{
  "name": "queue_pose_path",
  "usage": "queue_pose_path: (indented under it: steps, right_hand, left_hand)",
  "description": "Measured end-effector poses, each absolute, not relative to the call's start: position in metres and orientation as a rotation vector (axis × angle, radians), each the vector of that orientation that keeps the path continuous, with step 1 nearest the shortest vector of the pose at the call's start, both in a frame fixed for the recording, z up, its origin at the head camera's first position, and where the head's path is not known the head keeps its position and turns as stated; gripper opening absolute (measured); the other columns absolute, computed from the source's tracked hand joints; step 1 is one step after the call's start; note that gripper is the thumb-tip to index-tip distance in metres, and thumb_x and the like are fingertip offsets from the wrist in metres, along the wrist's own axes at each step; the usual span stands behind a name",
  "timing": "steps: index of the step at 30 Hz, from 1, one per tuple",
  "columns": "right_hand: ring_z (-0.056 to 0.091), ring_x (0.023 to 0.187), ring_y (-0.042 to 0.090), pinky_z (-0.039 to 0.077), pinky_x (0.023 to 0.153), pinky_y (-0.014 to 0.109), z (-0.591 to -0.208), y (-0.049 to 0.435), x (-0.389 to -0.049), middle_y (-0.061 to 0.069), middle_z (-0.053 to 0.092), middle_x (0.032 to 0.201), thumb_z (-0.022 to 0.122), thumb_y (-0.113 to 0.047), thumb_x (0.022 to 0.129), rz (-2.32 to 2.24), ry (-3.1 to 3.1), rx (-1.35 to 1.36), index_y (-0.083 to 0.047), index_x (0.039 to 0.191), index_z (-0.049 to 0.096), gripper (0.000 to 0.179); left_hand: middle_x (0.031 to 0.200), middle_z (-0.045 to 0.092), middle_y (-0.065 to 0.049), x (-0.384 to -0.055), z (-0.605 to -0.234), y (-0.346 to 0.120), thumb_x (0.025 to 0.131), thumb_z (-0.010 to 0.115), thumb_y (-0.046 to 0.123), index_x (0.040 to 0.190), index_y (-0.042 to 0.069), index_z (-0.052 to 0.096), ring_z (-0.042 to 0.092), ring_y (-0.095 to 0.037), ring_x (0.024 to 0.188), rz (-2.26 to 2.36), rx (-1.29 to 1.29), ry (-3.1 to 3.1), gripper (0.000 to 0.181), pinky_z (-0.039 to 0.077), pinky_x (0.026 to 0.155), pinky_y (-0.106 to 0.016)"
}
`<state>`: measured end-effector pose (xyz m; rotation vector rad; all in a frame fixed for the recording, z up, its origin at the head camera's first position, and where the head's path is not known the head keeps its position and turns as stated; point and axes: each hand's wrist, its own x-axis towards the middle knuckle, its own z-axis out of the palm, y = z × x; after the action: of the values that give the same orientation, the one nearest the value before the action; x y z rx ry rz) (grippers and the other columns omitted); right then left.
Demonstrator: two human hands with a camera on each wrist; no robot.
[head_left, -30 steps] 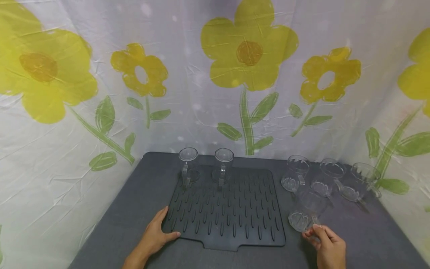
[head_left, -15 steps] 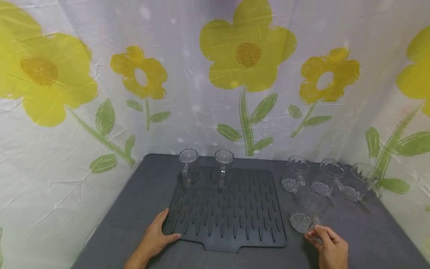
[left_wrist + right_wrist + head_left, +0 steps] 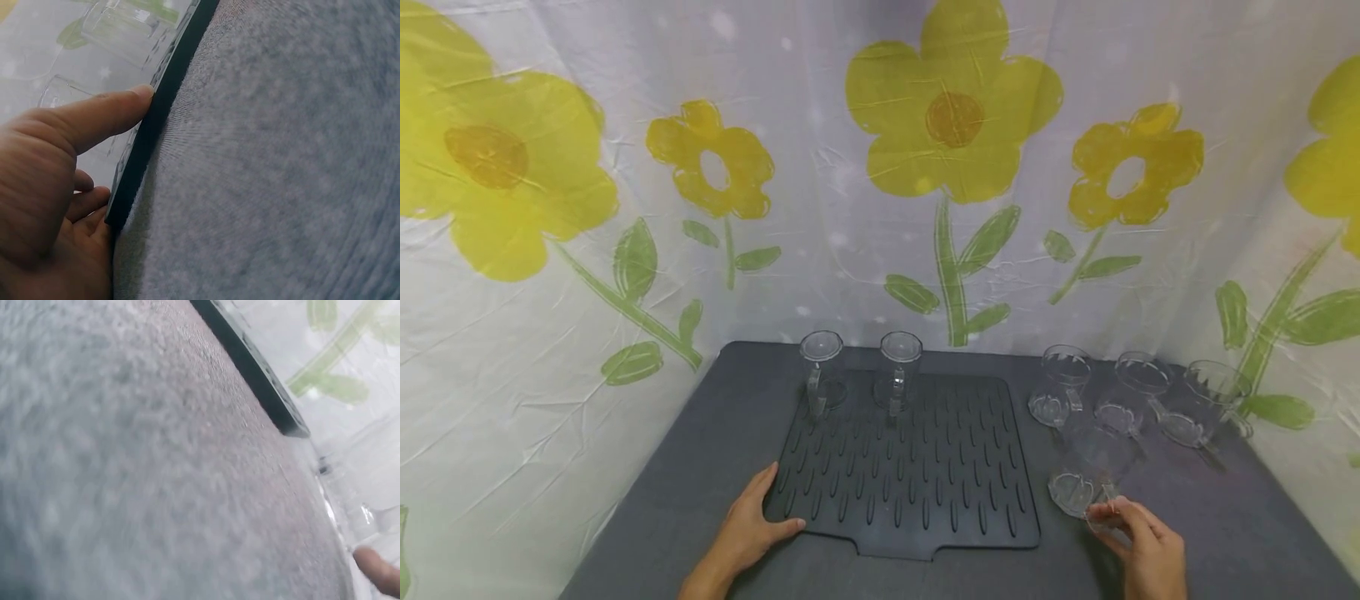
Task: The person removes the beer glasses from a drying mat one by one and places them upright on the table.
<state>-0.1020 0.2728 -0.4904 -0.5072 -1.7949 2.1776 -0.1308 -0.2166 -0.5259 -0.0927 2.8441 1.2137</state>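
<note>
On the grey table lies a black draining mat with raised oval ridges. My left hand rests at its near left corner, thumb on the front edge and fingers along the left side. The left wrist view shows the thumb straight against the mat's rim. Two clear glass mugs stand in the mat's back row, apparently upside down, handles towards me. Right of the mat, my right hand pinches the handle of an upright clear glass mug. In the right wrist view only one fingertip shows, beside glass.
Three more upright glass mugs stand in a row at the back right, close behind the held one. A flowered curtain surrounds the table at the back and sides.
My right hand has shifted slightly to the right at the mug's handle, and the mug has barely moved. The left hand stays at the mat's corner.
</note>
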Motion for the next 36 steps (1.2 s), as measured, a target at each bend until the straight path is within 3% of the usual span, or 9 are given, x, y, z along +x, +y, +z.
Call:
queue_pose_path:
  steps: [5,10,16,24,29,36]
  right_hand:
    - [0.064,0.073,0.007,0.054,0.056,0.020,-0.477,0.277,-0.095,-0.007,0.068,0.076,0.059,-0.031,0.098,1.970,-1.821,-0.776,-0.001,0.091,0.074,0.035]
    - [0.063,0.069,0.007,0.053,0.053,0.018,-0.458,0.286,-0.083,-0.007,0.068,0.074,0.063,-0.026,0.096,1.959,-1.604,-0.787,-0.003,0.089,0.075,0.027]
    - [0.063,0.077,0.014,0.053,0.060,0.019,-0.432,0.282,-0.067,0.002,0.069,0.083,0.061,-0.015,0.096,2.015,-1.432,-0.629,0.003,0.100,0.070,0.020]
    - [0.064,0.088,0.028,0.056,0.070,0.029,-0.397,0.256,-0.057,0.021,0.066,0.097,0.052,0.002,0.098,2.070,-1.212,-0.168,0.020,0.112,0.056,0.023]
    - [0.066,0.089,0.032,0.057,0.076,0.036,-0.386,0.242,-0.061,0.025,0.065,0.102,0.043,0.010,0.098,2.128,-1.185,0.111,0.024,0.115,0.051,0.023]
    - [0.062,0.097,0.032,0.055,0.081,0.039,-0.368,0.220,-0.069,0.024,0.064,0.105,0.040,0.012,0.099,2.181,-1.214,0.271,0.025,0.118,0.049,0.025]
  left_hand:
    - [0.147,0.031,-0.030,-0.130,-0.528,-0.217,0.066,0.089,0.038,0.148,-0.007,0.029,0.029,-0.048,0.133,1.235,-0.086,2.837,0.111,0.030,0.102,-0.063]
    - [0.147,0.031,-0.030,-0.130,-0.529,-0.217,0.066,0.089,0.037,0.147,-0.007,0.030,0.029,-0.048,0.133,1.252,-0.080,2.835,0.110,0.030,0.103,-0.062]
    - [0.147,0.031,-0.030,-0.128,-0.528,-0.219,0.065,0.089,0.039,0.147,-0.007,0.030,0.029,-0.049,0.133,1.245,-0.103,2.829,0.111,0.030,0.102,-0.063]
    - [0.148,0.030,-0.030,-0.129,-0.528,-0.221,0.066,0.088,0.042,0.148,-0.006,0.029,0.029,-0.049,0.133,1.243,-0.109,2.827,0.113,0.030,0.102,-0.064]
    - [0.148,0.030,-0.030,-0.129,-0.527,-0.220,0.066,0.089,0.041,0.148,-0.006,0.029,0.028,-0.049,0.133,1.243,-0.122,2.823,0.112,0.030,0.102,-0.064]
    - [0.148,0.029,-0.031,-0.129,-0.526,-0.217,0.067,0.088,0.041,0.148,-0.007,0.028,0.028,-0.050,0.133,1.241,-0.091,2.825,0.111,0.030,0.102,-0.064]
